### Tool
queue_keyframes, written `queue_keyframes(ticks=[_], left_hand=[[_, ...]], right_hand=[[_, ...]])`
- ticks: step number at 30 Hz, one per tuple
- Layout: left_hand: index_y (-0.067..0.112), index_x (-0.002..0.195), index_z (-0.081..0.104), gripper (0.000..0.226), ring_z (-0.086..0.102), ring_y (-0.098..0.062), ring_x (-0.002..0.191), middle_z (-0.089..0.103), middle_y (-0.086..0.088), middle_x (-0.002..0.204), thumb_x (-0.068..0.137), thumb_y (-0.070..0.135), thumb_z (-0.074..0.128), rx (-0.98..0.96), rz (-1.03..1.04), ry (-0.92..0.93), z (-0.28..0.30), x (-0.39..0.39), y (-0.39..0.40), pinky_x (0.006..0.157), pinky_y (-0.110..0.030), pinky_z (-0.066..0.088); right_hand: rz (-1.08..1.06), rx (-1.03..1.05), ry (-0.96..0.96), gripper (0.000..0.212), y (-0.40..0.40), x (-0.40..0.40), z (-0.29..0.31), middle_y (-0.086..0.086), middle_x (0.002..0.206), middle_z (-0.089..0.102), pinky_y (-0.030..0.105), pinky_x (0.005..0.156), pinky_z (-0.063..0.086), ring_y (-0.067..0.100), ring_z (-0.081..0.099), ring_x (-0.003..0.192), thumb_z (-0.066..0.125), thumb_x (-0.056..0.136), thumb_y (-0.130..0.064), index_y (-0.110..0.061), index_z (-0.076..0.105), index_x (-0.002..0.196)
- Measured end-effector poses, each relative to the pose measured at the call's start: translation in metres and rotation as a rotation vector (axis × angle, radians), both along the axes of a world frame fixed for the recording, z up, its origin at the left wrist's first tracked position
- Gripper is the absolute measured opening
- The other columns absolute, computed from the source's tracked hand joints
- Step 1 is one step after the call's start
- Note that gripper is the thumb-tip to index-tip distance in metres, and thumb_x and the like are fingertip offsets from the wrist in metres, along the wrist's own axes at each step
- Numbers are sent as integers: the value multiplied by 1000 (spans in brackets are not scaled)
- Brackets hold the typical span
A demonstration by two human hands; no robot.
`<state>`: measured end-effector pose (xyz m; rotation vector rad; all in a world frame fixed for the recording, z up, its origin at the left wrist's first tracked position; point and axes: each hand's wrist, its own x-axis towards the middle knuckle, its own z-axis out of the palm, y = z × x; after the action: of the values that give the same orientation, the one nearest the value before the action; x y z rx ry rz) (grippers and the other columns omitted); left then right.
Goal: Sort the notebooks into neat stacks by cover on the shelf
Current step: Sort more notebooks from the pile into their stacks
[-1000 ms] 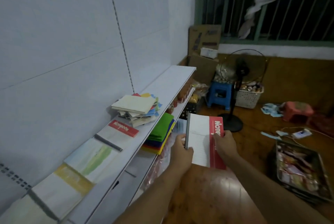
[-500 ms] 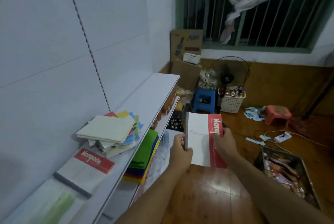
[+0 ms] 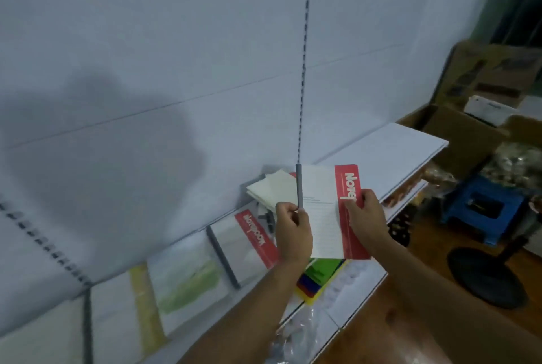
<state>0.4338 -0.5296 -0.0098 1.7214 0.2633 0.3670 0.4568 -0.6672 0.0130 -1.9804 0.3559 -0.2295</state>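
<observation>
Two hands hold up a white notebook with a red title band and grey spine [image 3: 319, 208] above the white shelf [image 3: 390, 155]. My left hand [image 3: 293, 234] has its fingers curled round the spine edge; my right hand [image 3: 366, 217] pinches the red band, thumb over the printed word, so only part of the lettering reads. The lower corner of the held book is hidden behind the left hand.

Flat on the shelf just left of it lies a second white notebook with a red band [image 3: 252, 237], partly covered by my left wrist. Behind the held book sits a loose pile of cream and coloured notebooks [image 3: 272, 190]; I can make out only its top cover. Further left lie notebooks with green watercolour covers [image 3: 187, 278], blurred, and the nearest are cut off by the frame edge.

Under the shelf a stack of green, blue and yellow sheets [image 3: 319, 275] peeks out. To the right stand a blue plastic stool [image 3: 487, 211] and brown cardboard boxes [image 3: 481, 93].
</observation>
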Motion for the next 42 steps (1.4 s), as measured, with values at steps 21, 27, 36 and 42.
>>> queue_keyframes(ticks=[21,27,36,42], left_hand=[[7,111,47,17,58,-19,80,59,-4,89,95,6,52,60,697,300,-67,-56,123,69,-26,45],[4,113,49,20,57,-21,83,61,-11,96,95,9,54,89,626,341,-82,-37,111,73,-28,46],[7,125,50,51,55,-24,107,53,-9,118,82,25,68,281,312,479,-98,-20,111,91,-29,48],[8,139,38,68,45,-27,120,45,-13,127,82,30,68,474,179,536,-99,-22,108,98,-31,42]], right_hand=[[893,-46,375,10,151,5,-76,-3,81,54,16,53,44,6,54,69,46,99,-31,-22,44,96],[863,-141,509,21,128,14,-99,4,80,57,22,51,43,13,52,59,53,91,-26,-16,48,109],[522,170,499,23,129,24,-118,10,97,69,42,89,54,27,65,90,56,90,-20,-7,66,107],[368,257,528,32,133,21,-122,15,107,68,45,95,50,33,63,98,65,86,-23,-3,66,111]])
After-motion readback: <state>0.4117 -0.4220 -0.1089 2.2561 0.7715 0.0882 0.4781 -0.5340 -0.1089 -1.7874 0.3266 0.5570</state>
